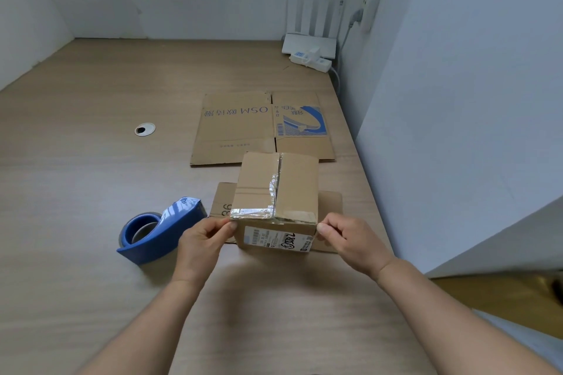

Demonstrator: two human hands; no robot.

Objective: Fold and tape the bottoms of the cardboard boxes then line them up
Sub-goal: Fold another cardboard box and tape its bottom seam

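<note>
Left hand [202, 240] and right hand [344, 237] pinch, fingers curled.

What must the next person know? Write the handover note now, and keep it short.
Left hand: pinches the near left corner of the small box.
Right hand: pinches its near right corner.
Small box: on the table, taped side up. Tape runs along the middle seam and the near edge. Flat cardboard shows under it; its own flaps or a separate sheet, cannot tell.
Tape dispenser: on the table, left of the box, untouched.
Done: this bottom is folded and taped.
Left: the big flat box behind is unfolded and untaped; nothing is lined up.
</note>
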